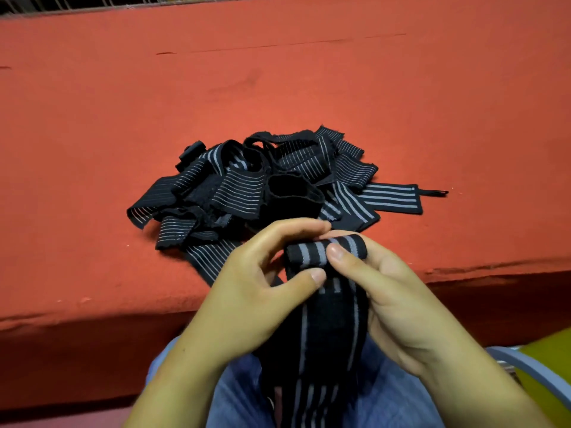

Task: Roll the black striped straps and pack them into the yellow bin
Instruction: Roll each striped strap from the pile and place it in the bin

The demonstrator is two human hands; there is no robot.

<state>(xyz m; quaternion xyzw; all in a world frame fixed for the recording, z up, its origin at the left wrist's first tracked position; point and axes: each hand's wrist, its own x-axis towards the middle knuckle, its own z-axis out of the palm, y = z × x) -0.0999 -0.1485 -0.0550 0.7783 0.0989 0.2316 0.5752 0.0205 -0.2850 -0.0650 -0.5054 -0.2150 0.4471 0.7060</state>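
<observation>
A black strap with grey stripes (327,322) hangs down over my lap, its top end turned into a small roll (312,251). My left hand (253,291) pinches the roll from the left, thumb under it and fingers curled over the top. My right hand (392,298) pinches it from the right with the thumb on the front. Behind my hands, a loose pile of black striped straps (262,186) lies on the red surface (278,88). A corner of the yellow bin (547,353) shows at the lower right.
The red surface's front edge (92,313) runs just behind my hands, with a dark drop below it. A grey-blue curved rim (525,366) crosses in front of the yellow bin. A wire grid (92,4) lines the far edge at the top left.
</observation>
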